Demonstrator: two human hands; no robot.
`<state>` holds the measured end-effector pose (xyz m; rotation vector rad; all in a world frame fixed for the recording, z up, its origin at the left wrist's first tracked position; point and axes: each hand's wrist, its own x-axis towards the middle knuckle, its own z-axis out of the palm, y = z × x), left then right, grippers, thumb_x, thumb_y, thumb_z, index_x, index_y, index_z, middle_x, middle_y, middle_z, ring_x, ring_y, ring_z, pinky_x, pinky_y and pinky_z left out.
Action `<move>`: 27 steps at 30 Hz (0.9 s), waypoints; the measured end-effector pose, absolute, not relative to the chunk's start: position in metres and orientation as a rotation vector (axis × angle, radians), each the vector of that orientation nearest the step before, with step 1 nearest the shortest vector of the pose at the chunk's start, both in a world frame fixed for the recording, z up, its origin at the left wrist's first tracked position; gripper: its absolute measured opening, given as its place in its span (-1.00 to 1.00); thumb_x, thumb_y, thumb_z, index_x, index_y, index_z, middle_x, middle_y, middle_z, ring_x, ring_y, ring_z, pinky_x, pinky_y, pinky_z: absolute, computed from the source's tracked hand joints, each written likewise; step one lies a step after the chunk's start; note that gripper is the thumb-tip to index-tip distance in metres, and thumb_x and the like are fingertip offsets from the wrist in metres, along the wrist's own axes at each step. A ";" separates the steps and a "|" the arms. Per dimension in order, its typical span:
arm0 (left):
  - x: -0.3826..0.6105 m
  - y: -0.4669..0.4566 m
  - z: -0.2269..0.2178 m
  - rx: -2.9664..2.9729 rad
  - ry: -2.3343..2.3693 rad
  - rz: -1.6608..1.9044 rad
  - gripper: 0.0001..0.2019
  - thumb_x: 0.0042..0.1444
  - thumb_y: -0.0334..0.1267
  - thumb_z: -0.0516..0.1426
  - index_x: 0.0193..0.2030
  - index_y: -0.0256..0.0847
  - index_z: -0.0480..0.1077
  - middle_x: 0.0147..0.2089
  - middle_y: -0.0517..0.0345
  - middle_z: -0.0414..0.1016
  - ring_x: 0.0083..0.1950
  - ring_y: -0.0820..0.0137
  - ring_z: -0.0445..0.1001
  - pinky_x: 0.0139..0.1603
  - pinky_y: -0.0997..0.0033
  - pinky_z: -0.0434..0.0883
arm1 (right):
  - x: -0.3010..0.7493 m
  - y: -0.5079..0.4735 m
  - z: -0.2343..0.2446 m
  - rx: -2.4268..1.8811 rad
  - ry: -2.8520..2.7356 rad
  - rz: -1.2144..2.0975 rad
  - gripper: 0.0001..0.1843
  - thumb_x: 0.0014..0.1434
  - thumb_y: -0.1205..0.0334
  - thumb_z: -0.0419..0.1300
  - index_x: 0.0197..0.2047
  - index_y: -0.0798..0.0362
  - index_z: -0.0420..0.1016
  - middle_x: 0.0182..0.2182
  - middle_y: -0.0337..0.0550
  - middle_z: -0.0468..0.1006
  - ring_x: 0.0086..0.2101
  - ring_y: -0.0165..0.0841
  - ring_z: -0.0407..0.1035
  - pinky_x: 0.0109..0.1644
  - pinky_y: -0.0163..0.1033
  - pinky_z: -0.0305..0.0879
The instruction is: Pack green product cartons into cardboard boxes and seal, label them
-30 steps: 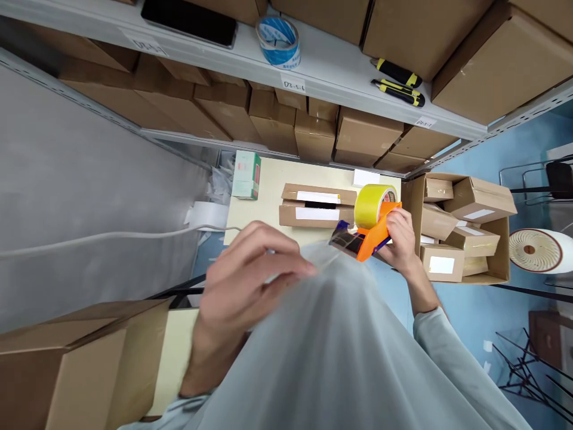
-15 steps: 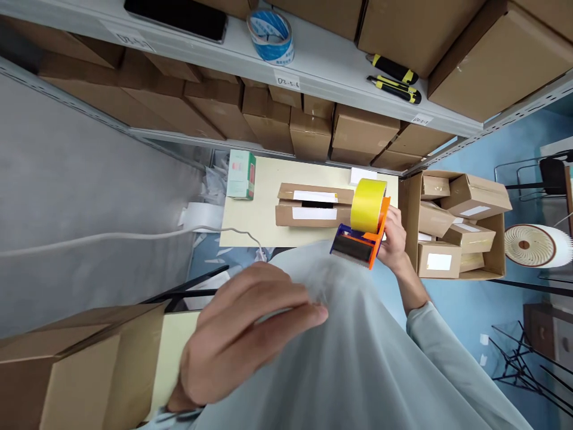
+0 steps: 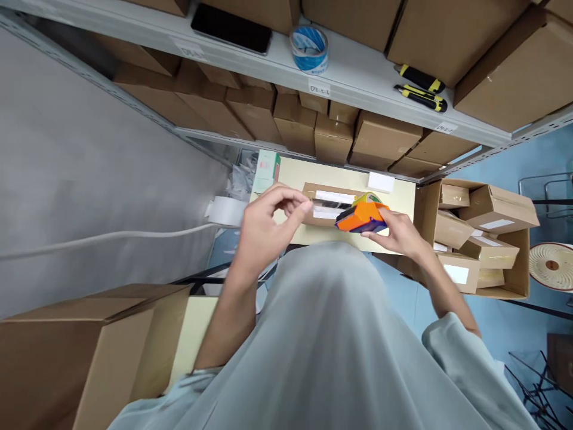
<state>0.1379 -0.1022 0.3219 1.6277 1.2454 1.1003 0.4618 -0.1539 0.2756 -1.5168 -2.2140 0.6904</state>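
My right hand (image 3: 398,230) grips an orange and blue tape dispenser (image 3: 364,216) with a yellow roll of packing tape (image 3: 369,197) behind it. The dispenser is tilted over the right end of a long brown cardboard box (image 3: 313,222). Two white labels (image 3: 335,197) lie along the box's top flaps, on either side of a dark gap. At the box's left end my left hand (image 3: 277,215) has thumb and forefinger pinched together. A faint shiny strip of tape runs from that pinch toward the dispenser; its ends are hard to see.
A green and white carton (image 3: 267,170) and a white box (image 3: 380,181) stand on the cream table (image 3: 295,170). An open carton (image 3: 501,292) of small boxes is right. Overhead, a shelf (image 3: 349,71) bears blue tape (image 3: 308,51), a phone (image 3: 230,28) and two cutters (image 3: 421,89).
My left hand has moved forward from near my body to the box's left end, its fingers now pinched. The dispenser has turned and come over the box. The view has shifted too.
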 end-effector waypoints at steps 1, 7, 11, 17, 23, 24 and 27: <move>0.136 -0.095 0.307 1.513 1.292 1.064 -0.74 0.27 0.00 0.39 -0.22 -0.15 0.62 -0.26 0.14 0.63 -0.27 0.40 0.51 -0.18 0.41 0.53 | 0.461 -0.144 0.279 -1.541 -2.244 0.779 -0.52 0.42 -0.28 0.33 0.02 -0.01 0.58 -0.30 -0.13 0.68 -0.36 -0.19 0.52 -0.23 -0.18 0.37; 0.117 -0.081 0.237 1.013 1.386 1.083 -0.62 0.05 0.06 0.46 -0.21 -0.22 0.63 -0.29 0.13 0.60 -0.35 0.46 0.43 -0.27 0.45 0.49 | 0.439 -0.079 0.294 -1.486 -2.265 1.405 -0.33 0.34 -0.44 0.31 0.05 0.06 0.64 -0.34 -0.22 0.62 -0.40 -0.30 0.41 -0.27 -0.22 0.25; 0.105 -0.081 0.210 0.707 1.377 1.068 -0.62 -0.03 0.00 0.48 -0.24 -0.23 0.59 -0.34 0.18 0.52 -0.34 0.48 0.44 -0.21 0.42 0.59 | 0.418 -0.046 0.292 -1.490 -2.174 1.722 -0.27 0.22 -0.51 0.38 -0.10 0.07 0.61 -0.36 -0.20 0.59 -0.38 -0.32 0.40 -0.29 -0.23 0.23; 0.102 -0.074 0.184 0.557 1.365 1.031 -0.66 -0.06 -0.08 0.48 -0.26 -0.25 0.58 -0.27 0.14 0.56 -0.31 0.49 0.46 -0.16 0.38 0.64 | 0.403 -0.019 0.275 -1.584 -2.072 1.996 -0.25 0.10 -0.54 0.46 -0.20 0.06 0.57 -0.36 -0.15 0.65 -0.37 -0.30 0.46 -0.27 -0.22 0.35; 0.103 -0.062 0.169 0.521 1.328 0.998 -0.61 -0.11 -0.05 0.50 -0.25 -0.23 0.58 -0.22 0.10 0.60 -0.27 0.46 0.49 -0.16 0.38 0.61 | 0.400 -0.009 0.270 -1.666 -2.007 2.034 -0.26 0.04 -0.52 0.49 -0.26 0.05 0.54 -0.41 -0.17 0.65 -0.39 -0.30 0.46 -0.29 -0.23 0.37; 0.102 -0.060 0.167 0.515 1.324 0.994 -0.60 -0.13 -0.05 0.51 -0.24 -0.23 0.58 -0.23 0.10 0.60 -0.27 0.45 0.49 -0.16 0.38 0.61 | 0.399 -0.008 0.270 -1.676 -1.992 2.039 -0.27 0.03 -0.51 0.50 -0.27 0.04 0.54 -0.43 -0.18 0.64 -0.40 -0.30 0.45 -0.29 -0.23 0.36; 0.099 -0.055 0.161 0.503 1.312 0.983 -0.58 -0.14 -0.05 0.53 -0.24 -0.23 0.58 -0.23 0.10 0.61 -0.26 0.45 0.50 -0.15 0.36 0.62 | 0.395 -0.006 0.269 -1.694 -1.981 2.030 -0.29 0.03 -0.49 0.51 -0.30 0.04 0.52 -0.45 -0.21 0.60 -0.41 -0.32 0.43 -0.30 -0.23 0.33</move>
